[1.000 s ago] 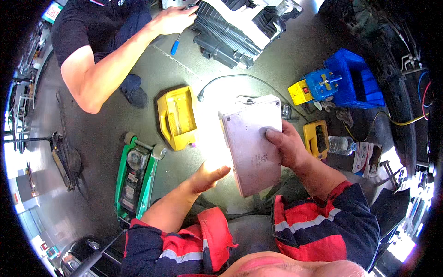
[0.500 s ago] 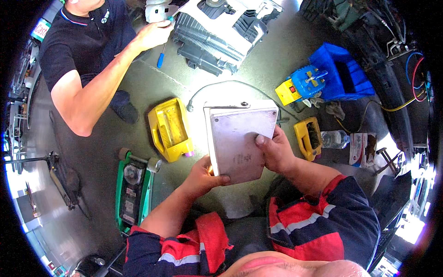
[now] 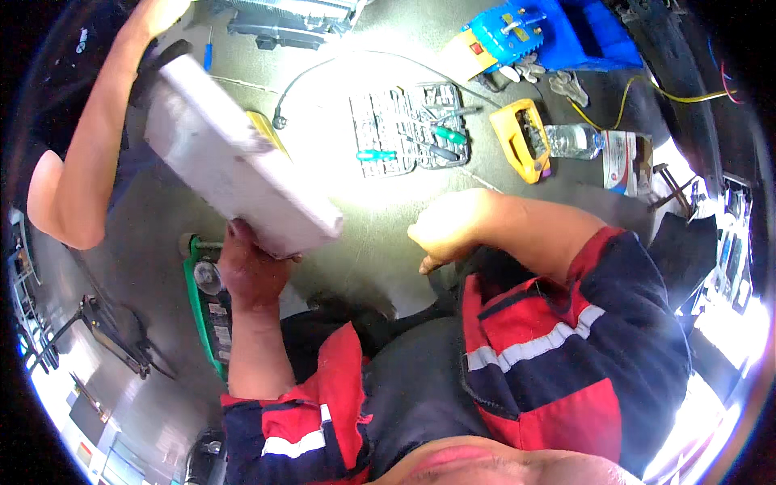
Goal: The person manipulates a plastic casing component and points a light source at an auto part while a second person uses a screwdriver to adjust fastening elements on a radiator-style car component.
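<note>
My left hand (image 3: 255, 263) is closed round the lower end of a flat, pale rectangular box (image 3: 234, 174), thumb on its broad face. The box is tilted, its far end up to the left and somewhat blurred. My right hand (image 3: 453, 228) is bent at the wrist in front of my body, washed out by bright light. Its thumb and fingertips look apart, and nothing shows in it. Beyond it on the floor lies an open socket set case (image 3: 408, 129), with green-handled screwdrivers (image 3: 449, 135) lying across it.
Around the floor are a yellow cut-open jug (image 3: 521, 137), a water bottle (image 3: 574, 141), a blue pump (image 3: 509, 36), a blue bin (image 3: 590, 36), a black cable (image 3: 303, 77) and a green floor jack (image 3: 202, 299). Another person's arm (image 3: 101, 137) reaches along the far left.
My right hand has let go of the box and drawn back. My left hand has swung the box up and left, uncovering the socket set. The view has shifted.
</note>
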The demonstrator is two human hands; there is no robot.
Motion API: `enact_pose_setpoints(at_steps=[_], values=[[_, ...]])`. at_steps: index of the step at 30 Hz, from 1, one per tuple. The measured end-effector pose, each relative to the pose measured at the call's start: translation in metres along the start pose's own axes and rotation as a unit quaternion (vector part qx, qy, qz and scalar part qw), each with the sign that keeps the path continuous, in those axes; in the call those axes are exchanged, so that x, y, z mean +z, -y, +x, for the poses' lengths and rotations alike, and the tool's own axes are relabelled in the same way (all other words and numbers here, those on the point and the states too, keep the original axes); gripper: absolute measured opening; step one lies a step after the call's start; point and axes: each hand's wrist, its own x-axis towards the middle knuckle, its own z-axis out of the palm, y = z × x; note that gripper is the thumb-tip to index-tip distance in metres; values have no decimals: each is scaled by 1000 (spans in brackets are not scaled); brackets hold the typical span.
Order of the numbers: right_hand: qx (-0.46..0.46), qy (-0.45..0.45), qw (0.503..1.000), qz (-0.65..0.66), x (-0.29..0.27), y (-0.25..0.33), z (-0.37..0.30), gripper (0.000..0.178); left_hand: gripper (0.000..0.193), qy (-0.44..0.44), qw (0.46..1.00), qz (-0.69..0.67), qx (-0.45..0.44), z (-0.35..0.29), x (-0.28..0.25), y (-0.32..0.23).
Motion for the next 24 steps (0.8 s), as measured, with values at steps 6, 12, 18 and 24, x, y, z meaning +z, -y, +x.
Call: enact_pose_setpoints(at_steps=[6, 12, 18, 24], values=[[49, 81, 995, 10, -17, 21, 14, 56, 57, 11, 999, 12, 42, 5, -32, -8], [190, -136, 971, -60, -28, -17, 40, 49, 45, 124, 988, -63, 62, 63, -80, 24], [247, -178, 937, -173, -98, -77, -40, 40, 42, 58, 986, 156, -4, 66, -62, -8], [271, -169, 945, -63, -62, -175, -5, 37, 39, 60, 936, 346, 9, 89, -102, 12]])
